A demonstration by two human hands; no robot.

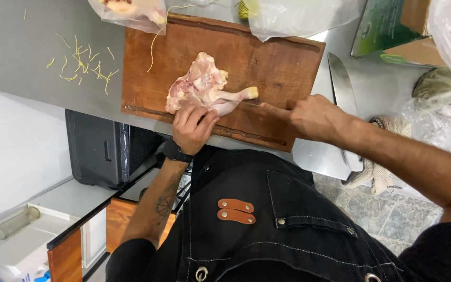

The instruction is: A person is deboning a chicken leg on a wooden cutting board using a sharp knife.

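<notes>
- The left hand [193, 125] lies flat on the pale pink raw chicken leg piece [204, 86]. Its fingers are close together and press down, so the slippery meat stays put.
- The chicken sits in the middle of the brown wooden cutting board [283, 62], which keeps the grey metal counter [22, 57] clean.
- The right hand [311, 116] is curled around a thin knife [249, 103]. The pointing finger lies straight along the top to guide it.
- The knife tip touches the meat near the bone end.
- A big wide steel blade [340, 83] rests on the counter beside the board, out of the way.
- Clear plastic bags [293, 15] lie at the far edge.
- Little yellow bits [82, 65] lie scattered on the counter.
</notes>
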